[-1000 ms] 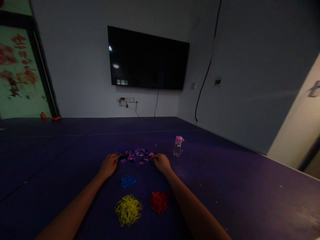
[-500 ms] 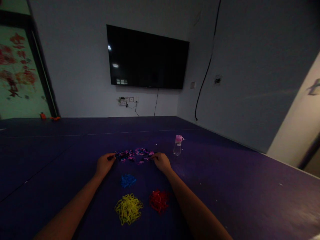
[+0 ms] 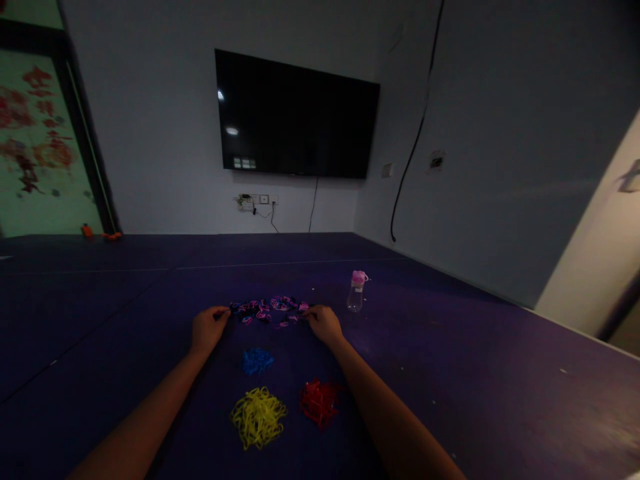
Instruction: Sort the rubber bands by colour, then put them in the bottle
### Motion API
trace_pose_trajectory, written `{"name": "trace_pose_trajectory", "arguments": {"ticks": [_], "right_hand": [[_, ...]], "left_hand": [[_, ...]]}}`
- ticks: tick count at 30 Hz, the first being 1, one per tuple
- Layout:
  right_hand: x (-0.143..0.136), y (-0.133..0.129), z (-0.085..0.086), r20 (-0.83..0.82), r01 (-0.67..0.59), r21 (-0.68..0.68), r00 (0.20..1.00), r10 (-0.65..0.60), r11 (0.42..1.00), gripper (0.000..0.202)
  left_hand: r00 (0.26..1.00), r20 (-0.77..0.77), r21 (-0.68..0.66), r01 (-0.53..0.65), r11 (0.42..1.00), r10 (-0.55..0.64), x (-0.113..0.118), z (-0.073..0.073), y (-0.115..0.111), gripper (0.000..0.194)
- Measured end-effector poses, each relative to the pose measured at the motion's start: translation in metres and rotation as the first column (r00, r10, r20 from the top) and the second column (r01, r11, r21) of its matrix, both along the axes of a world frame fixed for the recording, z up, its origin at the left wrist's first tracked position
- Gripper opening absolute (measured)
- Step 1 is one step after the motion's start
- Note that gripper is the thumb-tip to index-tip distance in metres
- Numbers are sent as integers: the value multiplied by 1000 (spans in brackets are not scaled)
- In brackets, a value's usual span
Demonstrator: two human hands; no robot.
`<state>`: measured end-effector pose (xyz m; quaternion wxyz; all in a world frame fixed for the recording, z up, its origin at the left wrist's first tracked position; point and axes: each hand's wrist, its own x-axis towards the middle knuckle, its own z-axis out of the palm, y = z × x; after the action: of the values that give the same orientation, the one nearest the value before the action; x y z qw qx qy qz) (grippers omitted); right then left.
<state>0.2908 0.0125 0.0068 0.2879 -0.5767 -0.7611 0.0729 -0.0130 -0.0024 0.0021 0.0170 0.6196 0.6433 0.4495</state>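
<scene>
A loose spread of pink, dark and bluish rubber bands point(image 3: 267, 310) lies on the purple surface between my two hands. At its left end, my left hand point(image 3: 207, 330) has thumb and forefinger pinched on a dark rubber band. My right hand point(image 3: 325, 325) pinches at the right end, its fingertips closed on another dark band. Closer to me sits a small heap of blue rubber bands point(image 3: 257, 361). Nearest are a heap of yellow rubber bands point(image 3: 259, 418) and, right of it, a heap of red rubber bands point(image 3: 319, 403) beside my right forearm.
A clear bottle with a pink lid point(image 3: 356, 292) stands just beyond my right hand. The purple surface point(image 3: 450, 373) reaches back to the walls. A large dark television point(image 3: 297, 113) hangs above wall sockets point(image 3: 257, 200). Small orange objects point(image 3: 111, 236) lie far left.
Both hands stay at the ends of the pink and dark bands, with hardly any movement. The whole view has shifted very slightly.
</scene>
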Motion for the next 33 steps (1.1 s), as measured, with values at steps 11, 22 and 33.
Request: {"name": "trace_pose_trajectory", "arguments": {"ticks": [11, 22, 33], "right_hand": [[-1, 1, 0, -8, -3, 8, 1000, 3, 1000, 30], [-1, 0, 0, -5, 10, -7, 1000, -10, 1000, 29], [-3, -3, 3, -6, 11, -12, 1000, -11, 1000, 30]], "left_hand": [[989, -149, 126, 41, 991, -22, 5, 3, -1, 25], [990, -94, 13, 110, 994, -109, 9, 2, 0, 26], [853, -380, -81, 355, 931, -358, 20, 4, -5, 20]]}}
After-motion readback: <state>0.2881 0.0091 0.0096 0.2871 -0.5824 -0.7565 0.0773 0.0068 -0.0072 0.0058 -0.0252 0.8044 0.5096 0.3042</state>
